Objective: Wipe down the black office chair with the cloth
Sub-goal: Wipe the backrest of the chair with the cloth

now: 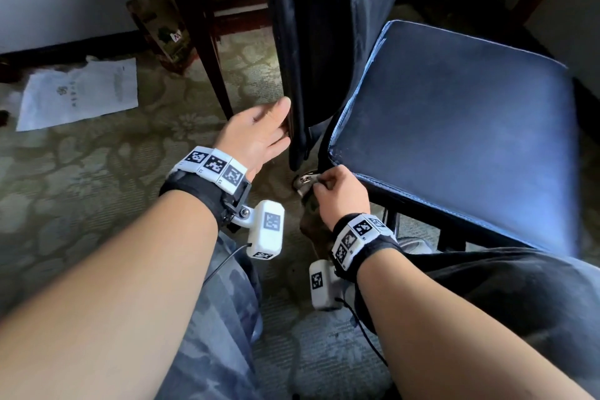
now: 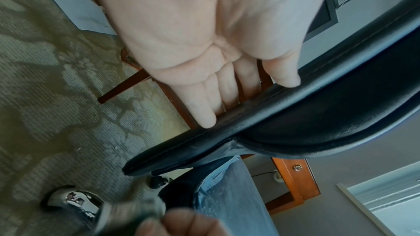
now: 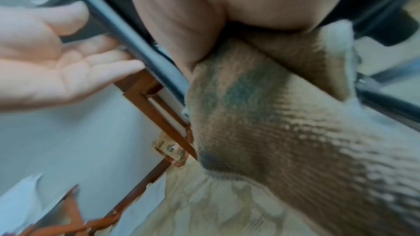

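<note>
The black office chair stands ahead of me, its worn seat (image 1: 454, 127) to the right and its upright backrest (image 1: 311, 42) in the middle. My left hand (image 1: 259, 133) lies flat against the backrest's lower left edge (image 2: 295, 123), fingers (image 2: 204, 110) straight and the thumb on the rim. My right hand (image 1: 337, 195) grips a brownish-grey cloth (image 3: 272, 114) and holds it to a shiny metal fitting (image 1: 303, 179) under the seat's near left corner. The cloth (image 1: 311, 214) hangs down below that fist.
Patterned carpet (image 1: 97, 188) covers the floor. A white sheet of paper (image 1: 81, 91) lies at the left by the wall. Dark wooden table legs (image 1: 214, 58) stand just behind the backrest, with a cardboard packet (image 1: 162, 23) leaning beside them. My knees fill the bottom of the head view.
</note>
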A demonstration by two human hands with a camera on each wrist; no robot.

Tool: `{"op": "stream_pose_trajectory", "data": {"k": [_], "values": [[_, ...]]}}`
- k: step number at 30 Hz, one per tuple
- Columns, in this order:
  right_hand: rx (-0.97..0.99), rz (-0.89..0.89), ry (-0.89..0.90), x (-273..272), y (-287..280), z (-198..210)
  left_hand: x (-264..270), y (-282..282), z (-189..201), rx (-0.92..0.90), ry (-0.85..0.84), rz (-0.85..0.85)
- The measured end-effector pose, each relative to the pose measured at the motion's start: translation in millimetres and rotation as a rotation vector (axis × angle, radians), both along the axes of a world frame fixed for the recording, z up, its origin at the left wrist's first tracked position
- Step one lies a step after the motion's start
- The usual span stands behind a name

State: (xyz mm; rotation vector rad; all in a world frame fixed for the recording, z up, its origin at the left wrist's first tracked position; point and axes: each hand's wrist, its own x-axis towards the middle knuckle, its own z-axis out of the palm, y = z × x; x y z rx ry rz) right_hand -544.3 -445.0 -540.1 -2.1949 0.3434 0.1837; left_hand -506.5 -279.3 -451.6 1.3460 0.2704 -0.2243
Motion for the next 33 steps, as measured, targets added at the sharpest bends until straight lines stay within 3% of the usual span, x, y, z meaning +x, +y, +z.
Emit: {"op": "stream_pose_trajectory", "data": {"k": [4,9,12,17,20,29,33], "values": [[0.052,0.005,-0.166,13,15,15,-1,-1,2,-0.068,0.054,0.046],[0.095,-0.103,-0.169,24,24,18,2,3,1,-0.042,0.083,0.033],[0.017,0.007,-0.141,20,29,11,6,5,1,-0.061,0.082,0.029],[-0.17,0.291,0.112,10,28,-7,8,5,3,-0.066,0.071,0.003],[-0.107,0.233,0.152,-6,22,-11,3,4,4,-0.065,0.069,-0.008],[-0.066,0.086,-0.023,-23,-14,12,-21,-8,16,-0.052,0.114,0.0],[-0.125,0.02,-0.124,-22,-21,33,-26,-20,14,-0.027,0.156,-0.101]]}}
